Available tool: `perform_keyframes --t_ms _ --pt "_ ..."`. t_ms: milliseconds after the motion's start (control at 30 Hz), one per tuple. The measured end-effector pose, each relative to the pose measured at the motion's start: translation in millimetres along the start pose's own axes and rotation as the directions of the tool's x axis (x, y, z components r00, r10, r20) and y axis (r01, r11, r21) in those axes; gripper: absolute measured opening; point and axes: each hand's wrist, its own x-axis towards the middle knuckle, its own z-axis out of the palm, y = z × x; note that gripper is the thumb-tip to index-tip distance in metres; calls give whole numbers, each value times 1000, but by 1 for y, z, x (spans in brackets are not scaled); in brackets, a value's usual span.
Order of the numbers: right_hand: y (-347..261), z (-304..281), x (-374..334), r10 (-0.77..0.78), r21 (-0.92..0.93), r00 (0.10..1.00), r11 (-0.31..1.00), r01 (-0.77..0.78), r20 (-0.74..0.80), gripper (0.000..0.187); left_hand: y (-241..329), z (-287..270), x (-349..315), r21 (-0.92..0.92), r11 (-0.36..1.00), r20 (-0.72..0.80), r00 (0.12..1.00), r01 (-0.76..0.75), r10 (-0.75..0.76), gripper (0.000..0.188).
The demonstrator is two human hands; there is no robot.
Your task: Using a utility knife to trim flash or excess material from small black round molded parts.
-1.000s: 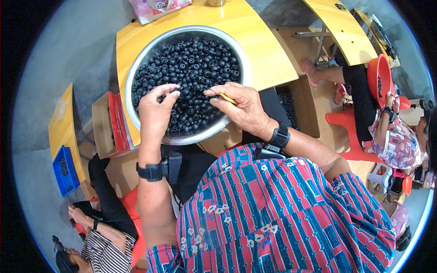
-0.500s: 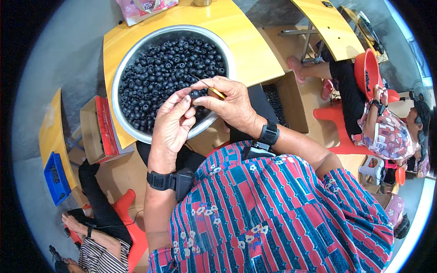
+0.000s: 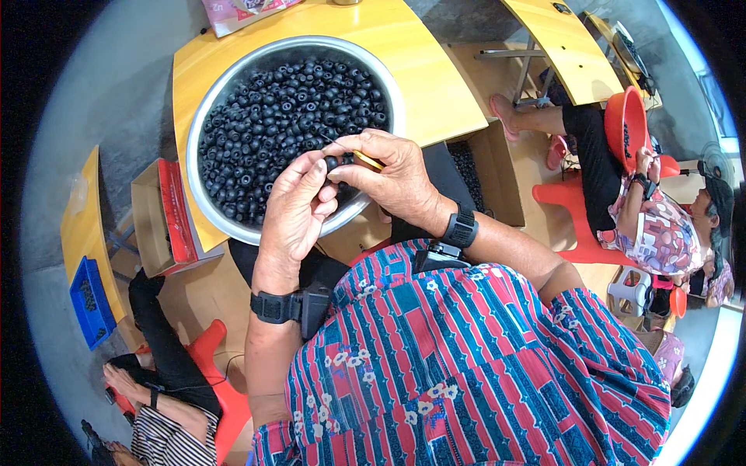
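Note:
Close together over the near rim of a wide metal bowl (image 3: 195, 155) are both my hands. The bowl holds a heap of small round black beads (image 3: 287, 116), many showing a hole. Between the thumb and fingertips of my left hand (image 3: 297, 210) is one black bead (image 3: 332, 162). My right hand (image 3: 400, 177) pinches a thin pointed tool with a yellow handle (image 3: 368, 161). Its dark, slim shaft extends past the fingers, above the held bead. Whether the tip touches the bead I cannot tell. My right thumb lies against or very near the bead.
The bowl stands on a yellow table (image 3: 435, 85) with a pink bag (image 3: 241, 15) at its far edge. Cardboard boxes (image 3: 501, 175) flank the table. A co-worker at right holds a red basin (image 3: 626, 124); another person sits lower left, near a blue tray (image 3: 93, 303).
The tool has turned slightly in my right hand, so its yellow handle shows differently. Both hands stay in place with the bead; the view has shifted a little.

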Motion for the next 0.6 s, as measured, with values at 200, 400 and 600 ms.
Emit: perform_keyframes --t_ms 200,400,600 --pt "6 -6 -2 -123 -168 992 979 115 -40 19 0 -6 0 -83 995 16 999 -49 51 19" --pt "-1 -9 -2 -267 -407 963 877 256 32 19 0 -8 0 -93 992 44 995 -80 84 16" --pt "0 -6 -3 -225 -476 966 841 259 127 18 1 -6 0 -68 993 58 994 -93 97 15"
